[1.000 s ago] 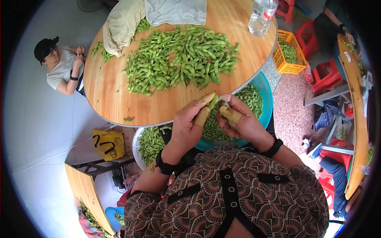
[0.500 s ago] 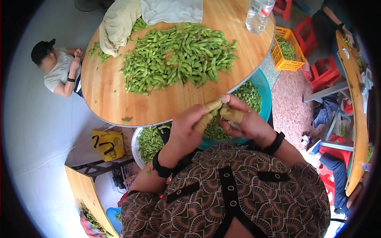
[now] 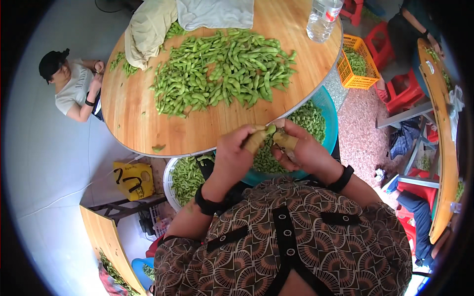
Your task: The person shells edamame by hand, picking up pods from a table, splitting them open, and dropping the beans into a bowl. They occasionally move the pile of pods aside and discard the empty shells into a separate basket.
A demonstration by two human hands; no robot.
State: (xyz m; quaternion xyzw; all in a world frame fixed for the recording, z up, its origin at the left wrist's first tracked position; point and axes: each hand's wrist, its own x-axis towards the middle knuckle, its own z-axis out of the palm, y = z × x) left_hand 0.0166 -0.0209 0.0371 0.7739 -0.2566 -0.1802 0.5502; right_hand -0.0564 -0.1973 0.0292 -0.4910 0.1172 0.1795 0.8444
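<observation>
My left hand (image 3: pixel 236 150) pinches a green soybean pod (image 3: pixel 270 129) between thumb and fingertips, above the table's near edge. Facing it, my right hand (image 3: pixel 308 150) is closed with its fingertips close to the pod; something small and greyish shows in it, too unclear to name. Tan covers wrap the thumbs and some fingertips. Under the hands stands a teal basket (image 3: pixel 332 116) holding many loose pods. A wide pile of green pods (image 3: pixel 217 74) lies on the round wooden table (image 3: pixel 197 134) ahead.
A white basket (image 3: pixel 168 185) of pods stands below the table's near left edge. On the table are a beige cloth (image 3: pixel 145 34), a white cloth (image 3: pixel 216 14) and a clear bottle (image 3: pixel 322 22). An orange crate (image 3: pixel 364 81) and red stools (image 3: pixel 402 91) stand right. A person (image 3: pixel 74 89) is at left.
The hands have shifted slightly; my left thumb has tilted more upright beside the pod. More of the pod's rounded tip shows between the hands. The person at left has moved their hands a little.
</observation>
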